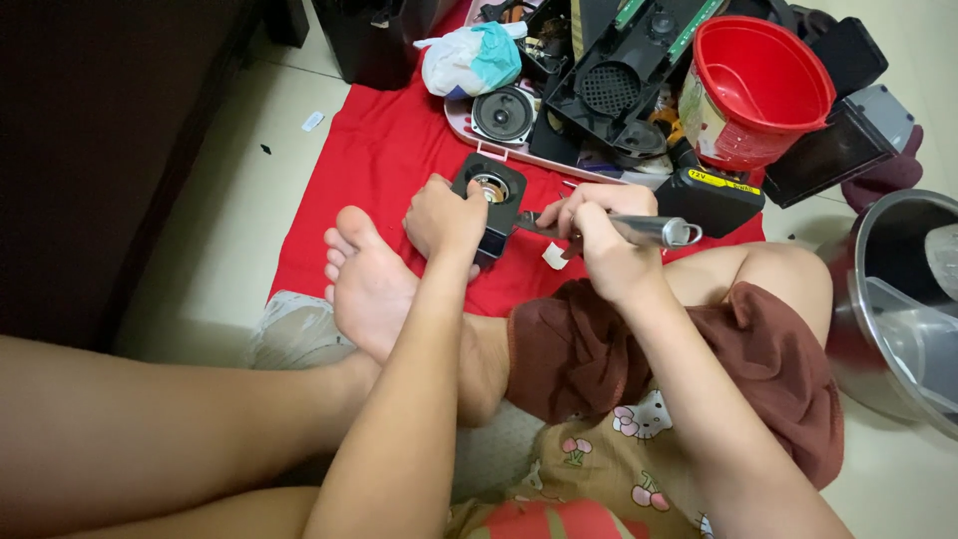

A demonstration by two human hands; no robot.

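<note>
Speaker box: a small black cube speaker (489, 205) stands on the red cloth (369, 170), its round driver facing up, just ahead of the bare feet.
Left hand: the left hand (444, 218) is clenched around the box's near-left side, steadying it.
Right hand: the right hand (604, 235) grasps a metal-handled tool (654, 231), seemingly a screwdriver, its tip against the box's right face at 3 o'clock.
Step in hand: by my judgement, opening the casing, at the prying or unscrewing stage.
Next move: likely calls for firm bracing from the left hand and a steady tip, lest it slip towards the fingers.
Loose driver: a grey round speaker (502, 113) lies at 12 o'clock on a pink tray (519, 155).
Bag: a white and teal plastic bag (469, 58) sits at 12 o'clock, farther off.
Bucket: a red bucket (758, 90) with a pale label band stands at 2 o'clock.
Yellow label: a yellow strip marks a black block (711, 198) at 3 o'clock.
</note>
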